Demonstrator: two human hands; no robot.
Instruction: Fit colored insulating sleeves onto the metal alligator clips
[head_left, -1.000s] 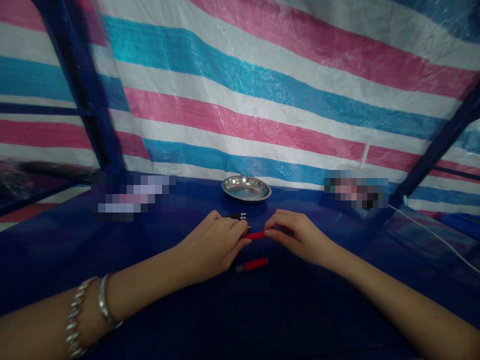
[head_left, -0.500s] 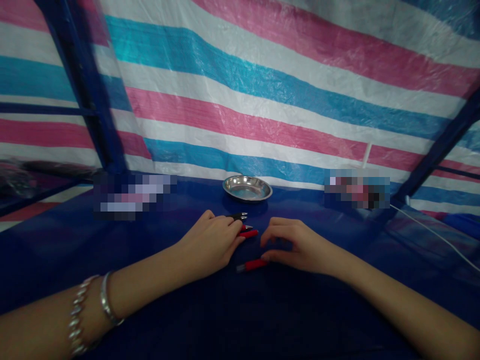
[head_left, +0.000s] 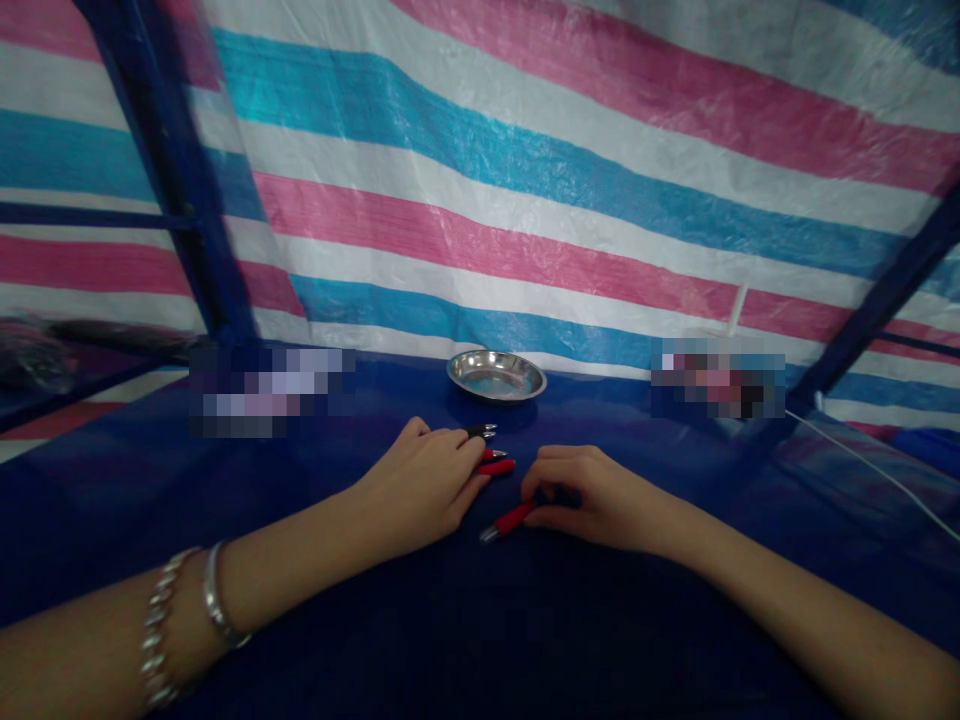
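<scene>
1. Red piece [head_left: 511, 519] lies on the blue counter [head_left: 450, 640]; my right hand [head_left: 592, 500] pinches its right end with thumb and forefinger, grip clamped on it, metal tip pointing left and free.
2. My left hand [head_left: 427, 490] rests on the counter, grip closed around a bundle of pieces [head_left: 491, 458], red and dark ends sticking out rightward, likely kept together to stay sorted.
3. Steel dish [head_left: 496, 375] sits behind both hands, apart, near the striped tarp [head_left: 525, 200].
4. Bracelets [head_left: 180, 625] on my left wrist.
</scene>
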